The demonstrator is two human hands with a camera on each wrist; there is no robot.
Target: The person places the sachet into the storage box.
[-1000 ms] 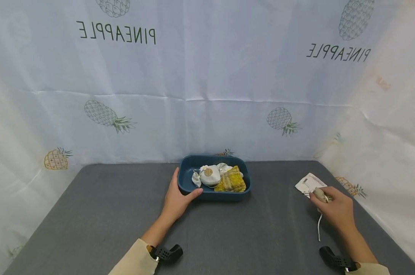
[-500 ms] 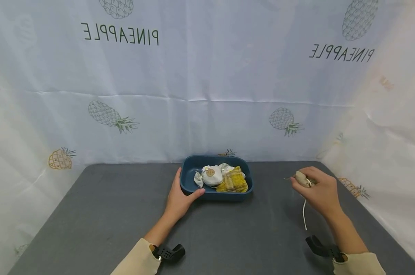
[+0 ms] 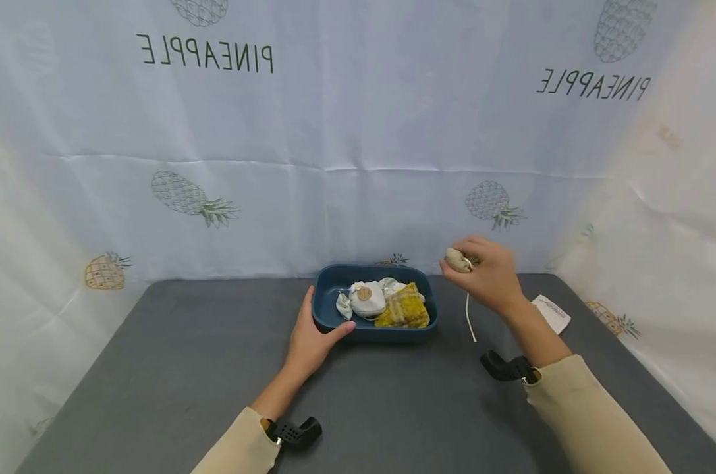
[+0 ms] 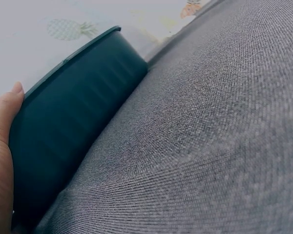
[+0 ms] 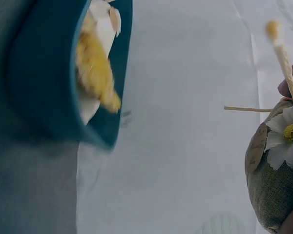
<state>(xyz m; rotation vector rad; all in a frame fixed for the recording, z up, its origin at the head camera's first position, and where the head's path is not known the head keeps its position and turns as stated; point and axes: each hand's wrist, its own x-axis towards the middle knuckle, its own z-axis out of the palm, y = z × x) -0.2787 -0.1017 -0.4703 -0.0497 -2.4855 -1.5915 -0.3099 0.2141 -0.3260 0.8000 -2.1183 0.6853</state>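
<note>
At the left end of a dark blue bin [image 3: 387,334], my left hand [image 3: 306,339] holds the corner, thumb along the front rim and fingers against the side. Inside lie a round white cloth pouch [image 3: 367,300] with a tan disc and a yellow patterned cloth piece [image 3: 404,308], with more white cloth behind. Up and right of the bin, my right hand [image 3: 489,271] grips a small grey-green cloth pouch [image 5: 276,187] between thumb and fingers. It bears a white flower [image 5: 285,139] with a yellow centre, and a pale cord [image 3: 469,316] dangles below.
A white printed card [image 3: 551,314] lies on the grey table [image 3: 393,408] at the right, partly behind the right forearm. A white curtain [image 3: 358,118] with pineapple prints hangs behind the table and along both sides.
My right hand has lifted the grey-green pouch from beside the card at the right and carried it left and up toward the bin. The left hand stays at the bin.
</note>
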